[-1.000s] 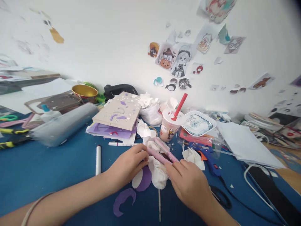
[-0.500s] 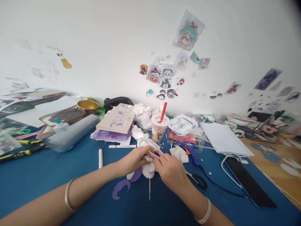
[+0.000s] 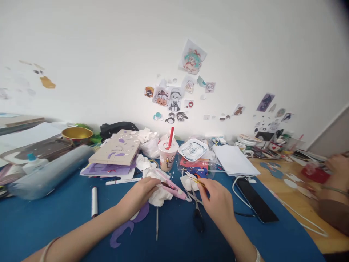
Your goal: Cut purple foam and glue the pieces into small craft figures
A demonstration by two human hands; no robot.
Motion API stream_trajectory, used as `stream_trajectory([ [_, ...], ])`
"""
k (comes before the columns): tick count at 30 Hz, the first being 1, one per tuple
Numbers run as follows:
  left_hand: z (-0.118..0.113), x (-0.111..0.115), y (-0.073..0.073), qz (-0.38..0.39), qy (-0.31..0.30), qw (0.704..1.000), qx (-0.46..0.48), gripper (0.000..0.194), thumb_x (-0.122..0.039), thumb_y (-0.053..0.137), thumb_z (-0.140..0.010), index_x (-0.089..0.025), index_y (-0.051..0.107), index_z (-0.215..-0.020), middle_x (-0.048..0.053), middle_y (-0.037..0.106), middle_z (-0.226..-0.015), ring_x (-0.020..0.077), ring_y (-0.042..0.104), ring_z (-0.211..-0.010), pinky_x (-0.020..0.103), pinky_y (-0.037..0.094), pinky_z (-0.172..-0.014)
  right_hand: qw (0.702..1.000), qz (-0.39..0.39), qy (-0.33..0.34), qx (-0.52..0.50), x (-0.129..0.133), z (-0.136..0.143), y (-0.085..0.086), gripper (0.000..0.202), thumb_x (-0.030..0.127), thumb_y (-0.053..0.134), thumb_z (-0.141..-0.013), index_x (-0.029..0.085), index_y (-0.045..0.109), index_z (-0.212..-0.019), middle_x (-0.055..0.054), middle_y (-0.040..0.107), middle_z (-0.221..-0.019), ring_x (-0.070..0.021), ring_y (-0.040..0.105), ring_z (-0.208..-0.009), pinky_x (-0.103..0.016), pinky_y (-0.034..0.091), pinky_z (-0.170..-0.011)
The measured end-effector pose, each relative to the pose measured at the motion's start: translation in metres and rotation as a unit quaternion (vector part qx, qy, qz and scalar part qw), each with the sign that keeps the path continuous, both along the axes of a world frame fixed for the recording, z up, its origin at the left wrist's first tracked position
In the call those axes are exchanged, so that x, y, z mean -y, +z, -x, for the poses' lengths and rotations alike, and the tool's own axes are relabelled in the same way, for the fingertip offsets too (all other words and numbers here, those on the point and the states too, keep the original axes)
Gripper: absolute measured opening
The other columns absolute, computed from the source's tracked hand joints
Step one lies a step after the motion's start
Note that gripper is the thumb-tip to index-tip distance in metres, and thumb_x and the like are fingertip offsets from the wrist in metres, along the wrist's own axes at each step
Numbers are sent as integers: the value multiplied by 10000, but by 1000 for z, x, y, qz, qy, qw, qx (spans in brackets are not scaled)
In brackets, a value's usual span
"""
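Note:
My left hand (image 3: pixel 144 193) is closed, its fingertips on the near end of a long pink object (image 3: pixel 177 193) with a pale tip, whose kind I cannot make out. Crumpled white tissue (image 3: pixel 158 197) bunches under and around it. My right hand (image 3: pixel 218 198) pinches slim yellow tweezers (image 3: pixel 196 179), their pale points facing left above a scrap of white paper. Black-handled scissors (image 3: pixel 199 218) lie just left of that hand. Below the tissue, a thin stick (image 3: pixel 157 225) points toward me. Purple cut-out pieces (image 3: pixel 120 234) rest partly under my left forearm.
Behind the hands stands a cup (image 3: pixel 167 154) with a red straw. Around it are a patterned dish (image 3: pixel 193 149), a blue glue gun (image 3: pixel 200 171), and a cardboard piece (image 3: pixel 117 147) on purple sheets. A marker (image 3: pixel 94 202) lies left. Another person's arm (image 3: pixel 335 189) shows at the right edge.
My right hand has left the pink object and moved right, now gripping tweezers. The scissors have turned to point away from me. The view has swung right, bringing another person's arm in.

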State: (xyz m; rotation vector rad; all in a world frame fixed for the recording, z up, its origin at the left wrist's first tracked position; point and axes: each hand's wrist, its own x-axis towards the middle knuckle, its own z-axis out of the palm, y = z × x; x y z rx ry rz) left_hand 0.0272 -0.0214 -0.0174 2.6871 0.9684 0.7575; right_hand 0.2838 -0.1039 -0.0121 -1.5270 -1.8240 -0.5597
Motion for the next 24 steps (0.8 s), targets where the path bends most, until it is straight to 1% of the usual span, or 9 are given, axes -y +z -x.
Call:
stream_trajectory([
  [3,-4,9,0,-12,-23,999,-21,308,-220,345,-892,-202,594,-1073,89,631,-1137,217,577,-1050,351,469,-904,990,40,-129,-46,13,-33,-3,282,376,459,-855,182,621,-981,-58,688,-864,-186,636,-753,-246,415,-624],
  [7,0,17,-11,-46,-25,996,-70,377,-219,340,-885,-213,511,-1220,86,550,-1266,234,515,-1148,354,454,-940,940,144,-300,-72,32,-83,-4,315,347,373,-892,196,622,-1012,-74,704,-819,-207,652,-717,-249,377,-531],
  [11,0,25,-16,-84,5,993,-77,455,-245,364,-888,-265,349,-1342,48,482,-1341,231,470,-1199,355,431,-967,896,210,-385,-72,47,-118,-9,358,347,300,-911,201,589,-1065,-96,699,-821,-227,647,-702,-261,339,-497],
  [14,-1,32,-16,-121,44,990,-57,513,-314,383,-888,-279,251,-1382,48,438,-1375,253,420,-1239,396,409,-986,870,257,-410,-89,56,-135,-17,383,368,268,-914,206,561,-1101,-99,692,-823,-234,641,-713,-266,349,-512],
  [16,2,36,-16,-145,63,986,-46,551,-366,396,-879,-285,215,-1393,48,415,-1391,274,398,-1252,420,409,-983,864,287,-399,-105,60,-146,-23,386,376,266,-911,208,562,-1094,-94,688,-822,-231,642,-744,-266,371,-547],
  [18,8,38,-17,-165,62,983,-53,604,-401,427,-857,-294,186,-1400,45,392,-1406,290,405,-1246,421,432,-961,866,294,-384,-131,62,-157,-28,394,393,263,-907,215,564,-1088,-92,685,-856,-233,639,-795,-270,391,-593],
  [21,22,39,-19,-174,86,979,-55,669,-389,459,-834,-325,119,-1406,30,354,-1428,301,405,-1245,436,437,-957,865,274,-383,-171,59,-172,-31,402,426,285,-889,217,545,-1113,-96,668,-978,-247,620,-896,-288,408,-664],
  [23,32,37,-23,-176,107,978,-33,653,-350,441,-838,-395,95,-1391,-16,321,-1444,309,405,-1243,488,414,-968,864,274,-380,-183,54,-179,-30,398,452,353,-856,213,548,-1107,-93,655,-1026,-249,609,-932,-290,413,-689],
  [24,38,35,-26,-169,120,978,-21,642,-317,422,-846,-435,83,-1378,-56,266,-1463,312,393,-1250,517,386,-985,864,280,-375,-184,50,-181,-29,404,470,396,-831,211,555,-1097,-92,654,-1029,-250,607,-935,-290,417,-691],
])
